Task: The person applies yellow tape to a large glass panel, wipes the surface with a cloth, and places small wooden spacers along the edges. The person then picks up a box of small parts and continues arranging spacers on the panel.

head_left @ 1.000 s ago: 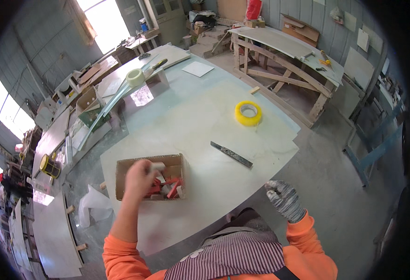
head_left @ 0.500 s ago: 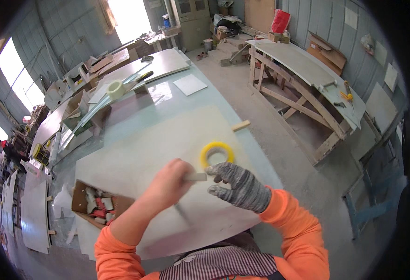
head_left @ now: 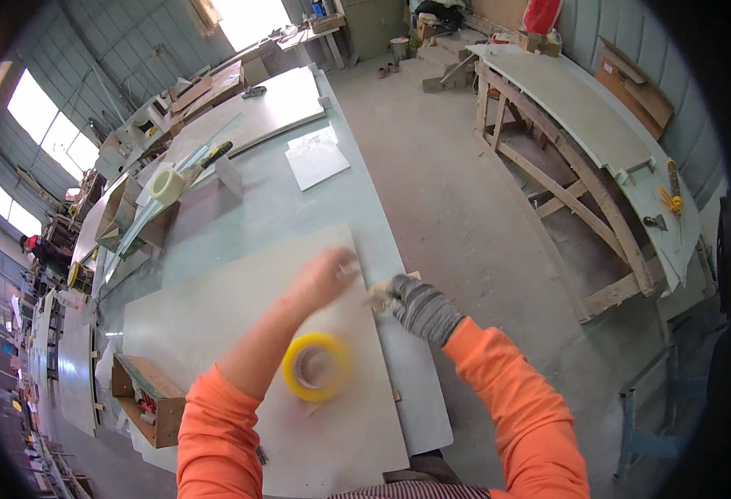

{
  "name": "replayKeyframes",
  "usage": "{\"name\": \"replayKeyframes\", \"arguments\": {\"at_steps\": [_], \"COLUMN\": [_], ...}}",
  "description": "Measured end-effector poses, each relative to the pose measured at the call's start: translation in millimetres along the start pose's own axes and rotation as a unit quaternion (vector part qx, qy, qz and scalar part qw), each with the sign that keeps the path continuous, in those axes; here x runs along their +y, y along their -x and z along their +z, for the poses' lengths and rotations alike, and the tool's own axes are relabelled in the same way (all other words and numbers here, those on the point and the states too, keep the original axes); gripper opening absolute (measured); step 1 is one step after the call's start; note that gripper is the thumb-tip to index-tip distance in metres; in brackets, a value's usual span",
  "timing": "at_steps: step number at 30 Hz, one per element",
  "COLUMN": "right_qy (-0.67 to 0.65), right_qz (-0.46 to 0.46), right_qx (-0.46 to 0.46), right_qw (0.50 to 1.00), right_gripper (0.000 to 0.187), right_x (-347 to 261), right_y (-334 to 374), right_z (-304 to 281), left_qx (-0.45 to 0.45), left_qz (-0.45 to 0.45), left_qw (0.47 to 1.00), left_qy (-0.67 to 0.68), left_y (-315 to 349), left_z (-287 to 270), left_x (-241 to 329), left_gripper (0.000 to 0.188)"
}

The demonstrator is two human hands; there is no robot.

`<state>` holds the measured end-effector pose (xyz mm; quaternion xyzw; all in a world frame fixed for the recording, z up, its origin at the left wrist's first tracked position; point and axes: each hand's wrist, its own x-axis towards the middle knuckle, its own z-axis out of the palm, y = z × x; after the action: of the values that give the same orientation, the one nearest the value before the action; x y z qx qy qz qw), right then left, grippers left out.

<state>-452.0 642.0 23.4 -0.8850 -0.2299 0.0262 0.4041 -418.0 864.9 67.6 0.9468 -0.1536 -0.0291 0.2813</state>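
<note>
My left hand (head_left: 329,279) is bare and hovers over the right edge of a pale flat panel (head_left: 240,274). Its fingers are curled; a small light bit shows at the fingertips, too blurred to name. My right hand (head_left: 423,312), in a grey knitted glove, is closed around a small pale block (head_left: 379,297) beside that same edge. The block is smeared by motion, and the glove covers part of it. A roll of yellow tape (head_left: 293,366) lies flat on the panel, below my left hand.
An open cardboard box (head_left: 170,416) of small pieces sits at the panel's left. Farther up the table (head_left: 240,218) are a white tile (head_left: 319,162) and a pale green tape roll (head_left: 166,186). A wooden-framed bench (head_left: 548,158) stands across the aisle, with tools on it.
My view has turned. Both hands have moved to the panel's right edge, beyond the yellow tape. The grey strip seen at my left hand no longer shows clearly; my right hand has closed around a pale block.
</note>
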Motion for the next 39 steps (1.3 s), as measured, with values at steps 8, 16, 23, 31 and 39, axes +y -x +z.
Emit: {"name": "replayKeyframes", "arguments": {"at_steps": [8,16,23,31,39], "right_qy": [-0.072,0.021,0.013,-0.166,-0.043], "right_qz": [0.115,0.035,0.024,0.131,0.055], "right_qx": [0.082,0.078,0.014,-0.018,-0.083], "right_qw": [0.987,0.996,1.0,0.977,0.994], "right_gripper": [0.018,0.02,0.029,0.025,0.037], "right_x": [62,61,60,63,57], "right_y": [-94,-115,-123,-125,-154], "right_z": [41,44,29,14,23], "left_qx": [-0.017,-0.073,-0.042,-0.034,-0.037], "left_qz": [-0.195,-0.241,-0.223,-0.22,-0.225], "left_qw": [0.972,0.961,0.962,0.964,0.962], "left_qy": [-0.127,-0.115,-0.149,-0.148,-0.148], "left_y": [-113,-133,-131,-129,-128], "left_z": [20,28,30,32,28], "left_x": [-84,-67,-66,-65,-59], "left_gripper": [0.05,0.064,0.066,0.067,0.066]}}
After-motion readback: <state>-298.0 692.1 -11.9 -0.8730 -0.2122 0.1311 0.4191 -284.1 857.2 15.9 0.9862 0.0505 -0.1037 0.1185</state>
